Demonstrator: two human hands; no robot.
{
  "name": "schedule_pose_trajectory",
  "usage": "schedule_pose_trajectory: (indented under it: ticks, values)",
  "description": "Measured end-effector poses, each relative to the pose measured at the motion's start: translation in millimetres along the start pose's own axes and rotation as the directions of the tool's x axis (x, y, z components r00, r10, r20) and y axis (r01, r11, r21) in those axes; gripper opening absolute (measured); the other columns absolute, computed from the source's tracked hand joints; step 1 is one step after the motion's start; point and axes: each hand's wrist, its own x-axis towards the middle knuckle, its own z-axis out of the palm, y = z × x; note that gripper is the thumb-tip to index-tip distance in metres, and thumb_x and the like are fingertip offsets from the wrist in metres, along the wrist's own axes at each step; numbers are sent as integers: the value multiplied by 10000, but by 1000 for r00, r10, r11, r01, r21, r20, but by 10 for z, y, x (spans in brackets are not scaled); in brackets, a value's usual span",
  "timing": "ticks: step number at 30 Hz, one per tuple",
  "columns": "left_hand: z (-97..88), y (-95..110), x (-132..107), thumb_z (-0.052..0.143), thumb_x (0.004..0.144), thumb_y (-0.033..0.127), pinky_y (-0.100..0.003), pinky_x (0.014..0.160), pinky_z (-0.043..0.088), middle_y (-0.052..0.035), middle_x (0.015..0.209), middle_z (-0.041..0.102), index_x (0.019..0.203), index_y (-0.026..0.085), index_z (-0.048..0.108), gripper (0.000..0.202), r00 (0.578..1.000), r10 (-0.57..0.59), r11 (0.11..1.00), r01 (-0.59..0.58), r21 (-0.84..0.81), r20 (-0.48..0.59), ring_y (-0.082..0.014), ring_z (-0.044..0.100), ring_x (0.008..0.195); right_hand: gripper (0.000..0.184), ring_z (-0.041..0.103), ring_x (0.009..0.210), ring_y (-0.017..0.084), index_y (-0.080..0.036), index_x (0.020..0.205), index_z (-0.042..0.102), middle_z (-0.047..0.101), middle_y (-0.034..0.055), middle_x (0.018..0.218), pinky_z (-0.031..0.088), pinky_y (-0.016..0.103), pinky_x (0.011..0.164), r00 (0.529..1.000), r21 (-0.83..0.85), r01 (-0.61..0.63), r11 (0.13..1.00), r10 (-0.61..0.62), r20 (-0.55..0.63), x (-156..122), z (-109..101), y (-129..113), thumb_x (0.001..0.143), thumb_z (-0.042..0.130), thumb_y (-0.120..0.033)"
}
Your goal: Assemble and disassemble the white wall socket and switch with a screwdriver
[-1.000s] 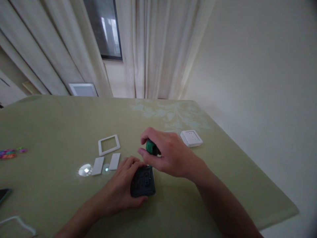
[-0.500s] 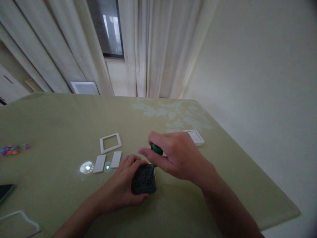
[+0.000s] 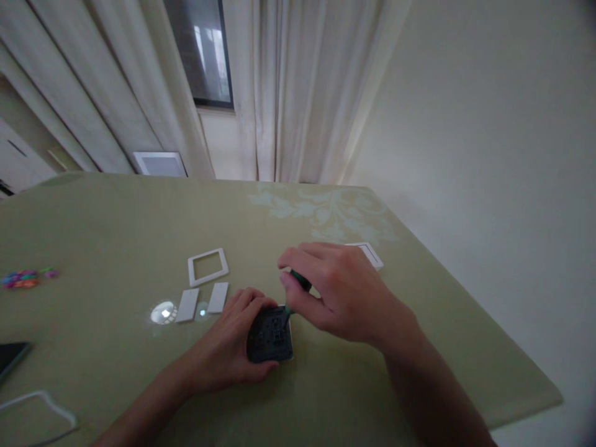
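My left hand grips a dark square switch module by its left side, fingers along the top edge and thumb along the bottom. Its open black inner face is turned up toward me. In my right hand is a green-handled screwdriver, pinched between thumb and fingers. The screwdriver slants down to the module's upper right part; whether its tip touches a screw cannot be made out. Left of the module lie two white switch rockers and, behind them, a white square frame.
A white wall socket lies partly behind my right hand. On the green tablecloth at the left are small colourful pieces, a dark flat device and a white cable. A wall runs along the right side.
My right fingers have shifted on the screwdriver handle, the thumb moving right and the handle tilting slightly. My left hand and the module have stayed nearly in place.
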Motion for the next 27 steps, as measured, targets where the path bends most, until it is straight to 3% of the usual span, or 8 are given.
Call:
schedule_pose_trajectory:
  ticks: [3, 6, 10, 14, 20, 24, 27]
  values:
    - [-2, 3, -4, 890, 722, 234, -509, 1024, 553, -66, 1298, 559, 1353, 313, 547, 723, 1000, -4, 1000, 4, -13, -2, -350, 570, 1211, 274, 666, 949, 236, -194, 1233, 666, 734, 74, 1098, 434, 350, 781, 999, 46, 36, 998, -38, 39, -3, -9, 1, 1004, 574, -310]
    - [-5, 5, -3, 885, 718, 221, -517, 1033, 550, -70, 1311, 559, 1371, 317, 539, 746, 1000, -8, 1000, 8, -14, 3, -353, 568, 1219, 260, 654, 837, 226, -190, 1164, 681, 742, 59, 965, 423, 351, 730, 998, -13, -48, 999, 49, 34, 1, -6, -5, 1058, 523, -367]
    - [-16, 18, 2, 888, 728, 246, -520, 1032, 548, -75, 1310, 567, 1342, 309, 554, 703, 1000, 0, 999, 0, -35, 11, -356, 573, 1222, 306, 647, 912, 215, -213, 1249, 654, 720, 51, 1095, 450, 338, 769, 996, 91, 43, 995, -50, 74, -10, -8, -28, 946, 623, -253]
    - [-20, 17, 6, 889, 714, 256, -519, 1025, 552, -74, 1294, 582, 1333, 309, 570, 698, 1000, 0, 999, -1, -35, -19, -358, 584, 1209, 146, 617, 843, 191, -219, 1125, 685, 683, 32, 1018, 446, 330, 738, 998, 67, 24, 997, -27, 57, -43, -26, -33, 1027, 601, -287]
    - [-16, 3, 4, 886, 704, 250, -512, 1027, 551, -74, 1306, 573, 1336, 305, 564, 712, 1000, 10, 1000, -10, -22, -4, -360, 578, 1219, 459, 633, 1111, 235, -200, 1334, 603, 680, 87, 1221, 521, 369, 969, 991, 191, 104, 976, -117, 59, -56, -54, -32, 889, 594, -89]
    - [-15, 4, -6, 886, 711, 232, -516, 1034, 543, -69, 1306, 556, 1329, 304, 542, 711, 1000, 5, 1000, -5, -9, 9, -354, 562, 1220, 267, 662, 996, 239, -184, 1292, 611, 702, 86, 1154, 520, 373, 861, 997, 76, 40, 996, -45, 63, -36, -1, -36, 1035, 543, -214]
    - [-31, 14, -6, 882, 725, 231, -505, 1045, 541, -62, 1315, 542, 1344, 309, 521, 721, 1000, -8, 1000, 9, -23, 26, -339, 558, 1226, 256, 671, 954, 223, -191, 1290, 603, 699, 79, 1132, 497, 356, 808, 998, 29, 47, 998, -48, 34, -37, 14, -19, 1082, 455, -207]
